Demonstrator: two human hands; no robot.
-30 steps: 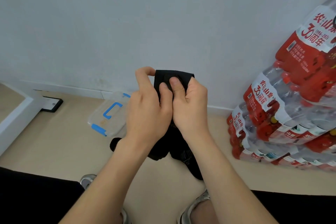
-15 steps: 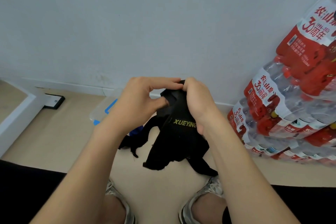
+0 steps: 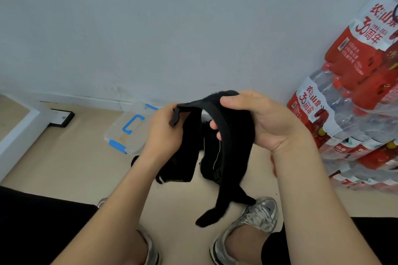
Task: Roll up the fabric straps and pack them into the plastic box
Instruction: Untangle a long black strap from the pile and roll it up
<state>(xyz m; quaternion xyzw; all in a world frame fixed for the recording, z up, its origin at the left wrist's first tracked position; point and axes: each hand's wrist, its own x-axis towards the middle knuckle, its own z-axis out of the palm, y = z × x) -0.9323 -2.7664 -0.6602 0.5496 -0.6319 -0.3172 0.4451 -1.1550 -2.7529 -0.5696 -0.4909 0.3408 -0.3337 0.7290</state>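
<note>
A black fabric strap (image 3: pixel 228 153) hangs in the air between my hands, its long end dangling down toward my right shoe. My left hand (image 3: pixel 164 133) pinches one end of it. My right hand (image 3: pixel 256 120) grips the broad curved part, thumb on top and fingers underneath. More black straps (image 3: pixel 212 168) lie in a heap on the floor below my hands. The clear plastic box (image 3: pixel 127 129) with a blue handle and blue clips sits on the floor by the wall, left of my left hand and partly behind it.
Shrink-wrapped packs of water bottles (image 3: pixel 353 101) with red labels are stacked at the right. A grey wall runs across the back. A white frame edge (image 3: pixel 19 133) and a black floor plate (image 3: pixel 61 117) are at the left. My two shoes (image 3: pixel 256 219) stand below the strap.
My hands have moved apart and opened the strap out into an arch. Its free end now hangs lower, over my right shoe. The camera has tilted down a little.
</note>
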